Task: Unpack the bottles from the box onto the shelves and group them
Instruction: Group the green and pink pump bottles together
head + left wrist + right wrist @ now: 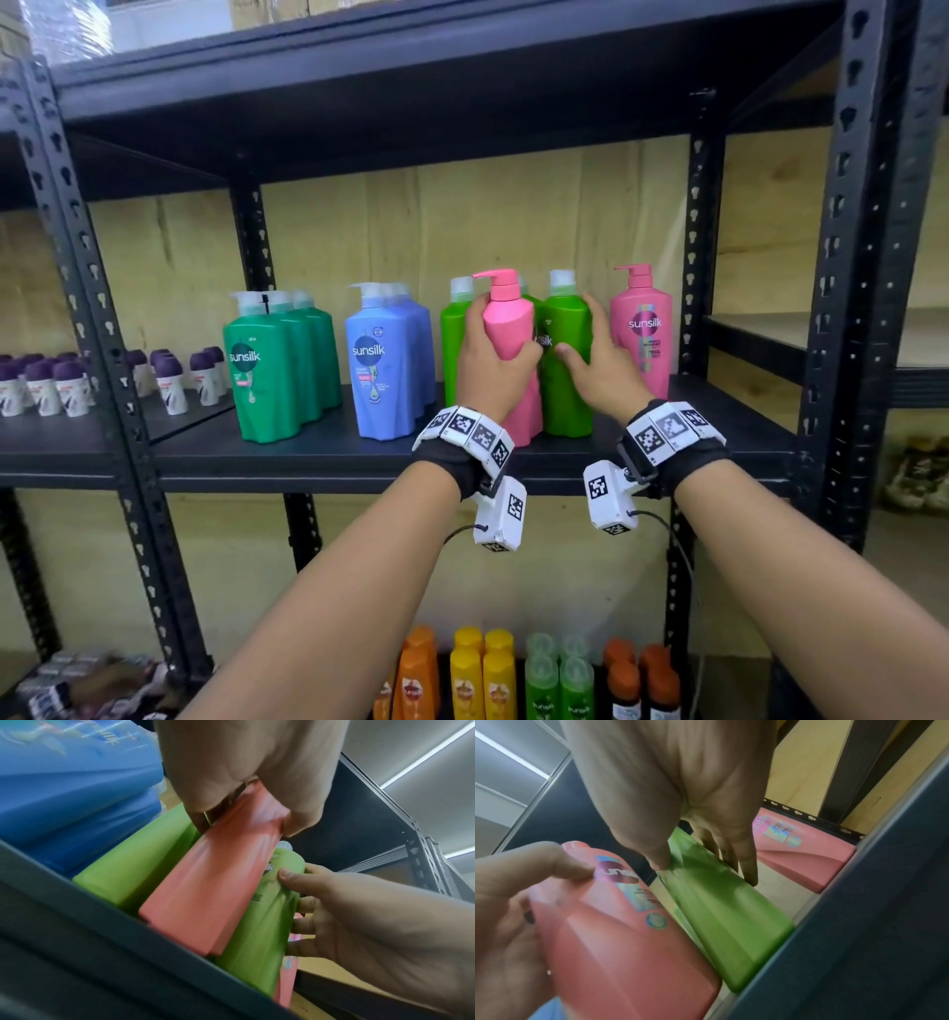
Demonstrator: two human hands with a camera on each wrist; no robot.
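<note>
On the middle shelf (328,452) my left hand (490,354) grips a pink pump bottle (511,334) by its upper body, standing in front of the light green bottles. The same pink bottle (213,886) fills the left wrist view and shows as the pink bottle (618,933) in the right wrist view. My right hand (598,354) grips a light green bottle (565,360) just right of it, thumb on the front, fingers round its right side; the green bottle (721,902) shows under the right hand (680,801). A second pink bottle (642,329) stands at the right.
Dark green bottles (277,360) and blue bottles (385,360) stand in groups to the left. Small purple-capped roll-ons (169,380) fill the neighbouring shelf. Orange, yellow and green bottles (482,678) line the lower shelf. A black upright (847,308) bounds the bay on the right.
</note>
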